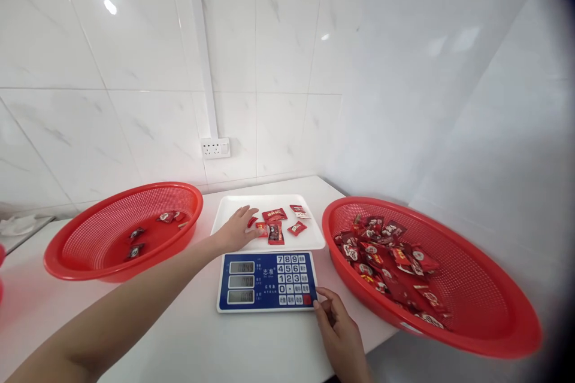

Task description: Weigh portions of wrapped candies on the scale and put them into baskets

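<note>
My left hand [238, 228] is over the white tray [228, 206] of a digital scale. Its fingers are spread and reach the small red candy packets at the tray's left, with nothing gripped that I can see. Red-wrapped candies [275, 232] lie loose across the tray, among them one at the right [297, 228]. In front is the scale's blue panel [268, 293], with three displays and a keypad. My right hand [336, 323] rests at the panel's lower right corner, loosely curled, thumb and index finger apart beside the edge; no object shows in it.
A large red colander [485, 287] on the right holds a heap of wrapped candies [390, 257]. On the left, another red colander [99, 221] has several candies. Both stand on the white table [193, 335]. Behind, the tiled wall bears a power socket [216, 148].
</note>
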